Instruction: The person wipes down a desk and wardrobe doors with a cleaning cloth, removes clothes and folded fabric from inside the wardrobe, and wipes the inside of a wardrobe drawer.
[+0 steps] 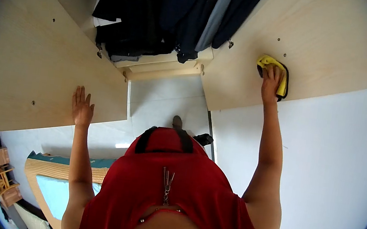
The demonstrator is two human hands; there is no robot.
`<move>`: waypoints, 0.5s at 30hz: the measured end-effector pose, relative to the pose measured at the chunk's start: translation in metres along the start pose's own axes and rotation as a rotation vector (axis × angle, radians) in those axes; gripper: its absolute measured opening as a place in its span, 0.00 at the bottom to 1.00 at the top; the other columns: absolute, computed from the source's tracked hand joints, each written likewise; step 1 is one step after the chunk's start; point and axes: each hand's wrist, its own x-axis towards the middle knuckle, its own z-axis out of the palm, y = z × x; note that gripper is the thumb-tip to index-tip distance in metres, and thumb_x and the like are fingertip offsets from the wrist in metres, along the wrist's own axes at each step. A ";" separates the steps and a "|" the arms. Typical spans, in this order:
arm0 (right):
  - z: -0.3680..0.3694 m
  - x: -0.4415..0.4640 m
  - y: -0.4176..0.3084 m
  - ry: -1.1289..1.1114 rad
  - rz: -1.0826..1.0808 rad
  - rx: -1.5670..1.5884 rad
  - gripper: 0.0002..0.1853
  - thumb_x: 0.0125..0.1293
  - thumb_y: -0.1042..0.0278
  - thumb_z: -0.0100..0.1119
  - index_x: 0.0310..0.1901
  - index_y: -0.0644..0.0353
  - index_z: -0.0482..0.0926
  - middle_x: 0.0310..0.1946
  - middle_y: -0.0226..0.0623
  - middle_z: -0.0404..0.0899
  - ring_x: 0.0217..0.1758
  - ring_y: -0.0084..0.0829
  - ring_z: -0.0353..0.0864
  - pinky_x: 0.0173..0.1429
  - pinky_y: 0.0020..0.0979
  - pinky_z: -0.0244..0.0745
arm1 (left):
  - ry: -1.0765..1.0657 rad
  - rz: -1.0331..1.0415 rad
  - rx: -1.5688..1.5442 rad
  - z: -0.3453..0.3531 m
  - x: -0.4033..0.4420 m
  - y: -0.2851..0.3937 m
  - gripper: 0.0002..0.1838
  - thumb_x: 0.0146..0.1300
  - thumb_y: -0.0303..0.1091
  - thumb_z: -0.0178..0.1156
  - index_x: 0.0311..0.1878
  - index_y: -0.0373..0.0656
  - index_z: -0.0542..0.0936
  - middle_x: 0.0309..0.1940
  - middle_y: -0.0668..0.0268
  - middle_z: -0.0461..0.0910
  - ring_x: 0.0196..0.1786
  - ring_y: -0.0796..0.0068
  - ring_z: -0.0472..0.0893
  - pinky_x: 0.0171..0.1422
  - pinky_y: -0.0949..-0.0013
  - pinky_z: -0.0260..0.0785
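Observation:
My left hand [83, 108] lies flat with fingers stretched out against the left wardrobe door [23, 65], holding nothing. On the other side, my right hand [271, 83] presses a yellow cleaning cloth [283, 83] with dark edging to the inner face of the right wardrobe door [336, 46]. Its fingers rest over the cloth, which is partly hidden beneath them. Both doors are swung wide, pale wood in colour. Between them hang dark clothes [137, 11] inside the wardrobe.
Metal hinges [230, 44] sit along the door edges. Below the wardrobe base [166, 68] is a light tiled floor [162, 98]. A bed [50, 189] with a patterned cover stands behind on the left, and a wooden shelf unit [2, 174] is farther left. A white wall [323, 179] borders the right side.

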 end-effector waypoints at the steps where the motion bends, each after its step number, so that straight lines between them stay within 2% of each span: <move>1: 0.004 0.004 0.007 0.030 0.000 -0.059 0.20 0.62 0.71 0.54 0.56 0.54 0.78 0.65 0.33 0.68 0.71 0.42 0.62 0.75 0.52 0.50 | -0.028 0.011 0.006 -0.002 -0.001 0.000 0.28 0.61 0.47 0.61 0.63 0.47 0.75 0.76 0.58 0.53 0.79 0.60 0.47 0.81 0.55 0.38; 3: 0.014 0.015 0.020 0.090 -0.006 -0.176 0.22 0.63 0.69 0.55 0.60 0.52 0.76 0.68 0.31 0.65 0.73 0.41 0.60 0.75 0.54 0.49 | 0.005 0.028 0.010 0.007 0.000 -0.005 0.27 0.61 0.47 0.61 0.63 0.47 0.76 0.76 0.58 0.54 0.79 0.61 0.47 0.81 0.55 0.37; 7: -0.058 0.072 0.020 0.160 0.261 -0.286 0.25 0.64 0.67 0.56 0.64 0.42 0.72 0.72 0.27 0.61 0.76 0.40 0.55 0.75 0.58 0.44 | -0.041 0.034 0.008 -0.001 -0.002 -0.005 0.26 0.62 0.46 0.60 0.62 0.47 0.77 0.75 0.58 0.57 0.79 0.61 0.48 0.82 0.55 0.36; 9: -0.067 0.090 0.027 0.342 0.263 -0.271 0.27 0.63 0.66 0.56 0.65 0.40 0.71 0.72 0.27 0.61 0.76 0.41 0.55 0.75 0.58 0.44 | -0.047 0.036 0.009 -0.001 0.000 -0.001 0.25 0.62 0.46 0.60 0.61 0.47 0.77 0.74 0.59 0.59 0.79 0.61 0.48 0.82 0.54 0.35; 10: -0.072 0.094 0.024 0.269 0.269 -0.297 0.28 0.63 0.66 0.56 0.66 0.40 0.70 0.73 0.26 0.60 0.77 0.41 0.54 0.75 0.57 0.44 | -0.048 0.039 0.007 0.000 0.001 0.001 0.25 0.62 0.46 0.60 0.61 0.47 0.78 0.73 0.59 0.60 0.79 0.61 0.48 0.82 0.54 0.35; 13: -0.034 0.090 0.026 0.128 0.107 -0.276 0.28 0.63 0.67 0.55 0.67 0.42 0.69 0.74 0.27 0.58 0.77 0.41 0.52 0.77 0.55 0.43 | -0.101 0.030 -0.001 -0.002 0.001 0.010 0.24 0.62 0.44 0.61 0.60 0.47 0.78 0.72 0.60 0.63 0.79 0.61 0.49 0.82 0.54 0.35; 14: -0.019 0.084 0.021 0.097 0.044 -0.185 0.26 0.64 0.70 0.53 0.65 0.50 0.70 0.74 0.29 0.56 0.79 0.41 0.47 0.78 0.55 0.40 | -0.060 0.048 -0.020 0.008 -0.002 0.008 0.23 0.61 0.43 0.62 0.59 0.46 0.79 0.71 0.60 0.64 0.79 0.60 0.49 0.82 0.53 0.35; 15: 0.000 0.077 0.014 0.009 0.030 -0.205 0.26 0.64 0.70 0.53 0.66 0.50 0.70 0.74 0.29 0.54 0.79 0.40 0.45 0.79 0.54 0.40 | -0.021 0.061 -0.039 0.023 -0.008 0.004 0.23 0.60 0.42 0.62 0.58 0.46 0.79 0.70 0.60 0.65 0.78 0.60 0.49 0.82 0.53 0.35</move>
